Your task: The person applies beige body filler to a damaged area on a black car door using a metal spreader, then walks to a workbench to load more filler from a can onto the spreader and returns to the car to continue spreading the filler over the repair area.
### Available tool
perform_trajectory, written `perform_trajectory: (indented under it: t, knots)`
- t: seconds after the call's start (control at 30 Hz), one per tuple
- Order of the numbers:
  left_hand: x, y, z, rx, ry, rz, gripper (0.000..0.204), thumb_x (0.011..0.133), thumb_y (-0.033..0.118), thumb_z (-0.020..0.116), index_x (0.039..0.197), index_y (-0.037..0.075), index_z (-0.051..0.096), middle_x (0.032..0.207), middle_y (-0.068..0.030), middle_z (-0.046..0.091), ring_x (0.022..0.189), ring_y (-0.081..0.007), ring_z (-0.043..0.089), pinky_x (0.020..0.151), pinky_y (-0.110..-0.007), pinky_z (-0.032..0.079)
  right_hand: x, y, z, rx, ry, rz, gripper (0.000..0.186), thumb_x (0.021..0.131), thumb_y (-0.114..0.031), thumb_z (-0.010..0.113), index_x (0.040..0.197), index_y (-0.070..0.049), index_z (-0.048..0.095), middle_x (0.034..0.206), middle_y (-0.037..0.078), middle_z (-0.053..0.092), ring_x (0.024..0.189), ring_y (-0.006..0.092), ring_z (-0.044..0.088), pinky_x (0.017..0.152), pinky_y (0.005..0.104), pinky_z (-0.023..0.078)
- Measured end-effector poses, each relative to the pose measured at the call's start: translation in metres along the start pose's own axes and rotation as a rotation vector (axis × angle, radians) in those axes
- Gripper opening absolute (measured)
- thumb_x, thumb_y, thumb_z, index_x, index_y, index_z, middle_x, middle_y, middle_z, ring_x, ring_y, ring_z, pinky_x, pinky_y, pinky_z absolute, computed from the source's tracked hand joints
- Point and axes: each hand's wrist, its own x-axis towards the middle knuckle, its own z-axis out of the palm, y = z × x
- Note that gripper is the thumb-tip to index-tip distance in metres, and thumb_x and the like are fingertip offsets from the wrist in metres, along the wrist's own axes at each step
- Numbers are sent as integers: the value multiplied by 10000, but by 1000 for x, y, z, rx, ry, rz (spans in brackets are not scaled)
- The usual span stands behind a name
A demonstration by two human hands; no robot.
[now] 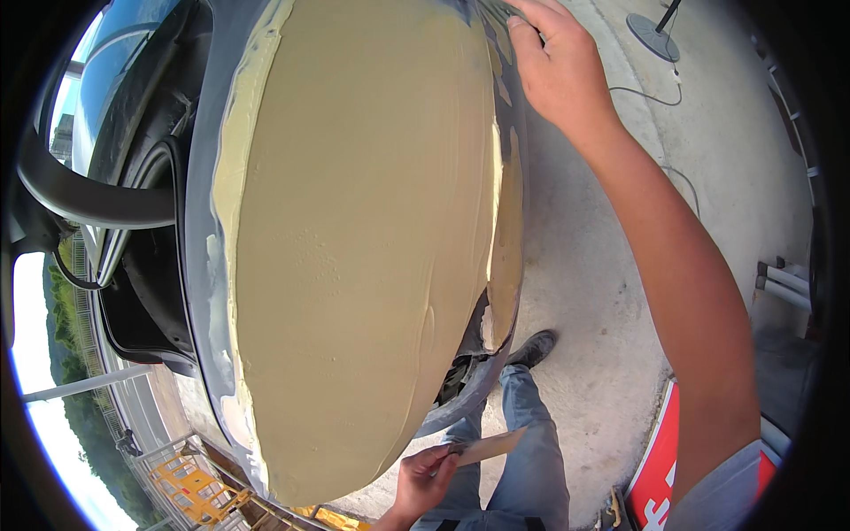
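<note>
A large curved car body panel (354, 230) fills the middle, coated in smooth beige filler with thicker, paler ridges down both sides. Its border shows grey. At the panel's far right edge is my right hand (558, 66), thumb and fingers bent together beside grey streaks; the picture's upper edge cuts off the fingertips, and whatever they grip cannot be made out. Below the panel's near end, my left hand (425, 482) pinches a flat, thin, beige spreader (493, 446), which points to the right in front of my legs.
A dark opening (456, 376) and ragged filler lie at the panel's lower right. On the concrete floor (602, 292) are a round stand base (653, 37), a cable (651, 96) and a red sign (655, 451). A yellow barrier (197, 487) stands lower left.
</note>
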Motion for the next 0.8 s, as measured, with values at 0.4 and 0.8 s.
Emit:
perform_trajectory:
  t: [0.4,0.8]
  knots:
    - [-6,-34,-25,97,21,84,172,1016,16,665,1164,-12,748,1042,-68,774,926,-108,707,844,-267,578,-79,-89,-28,-123,-180,104,332,955,30,581,1263,24,705,1174,130,684,1062,282,640,916,363,510]
    - [-17,-79,-39,333,-45,132,211,1046,50,628,1239,16,705,1147,-68,747,1058,-152,706,940,-302,570,-152,-173,-43,-127,-222,159,427,878,65,643,1301,51,696,1235,172,659,1013,273,588,844,361,483]
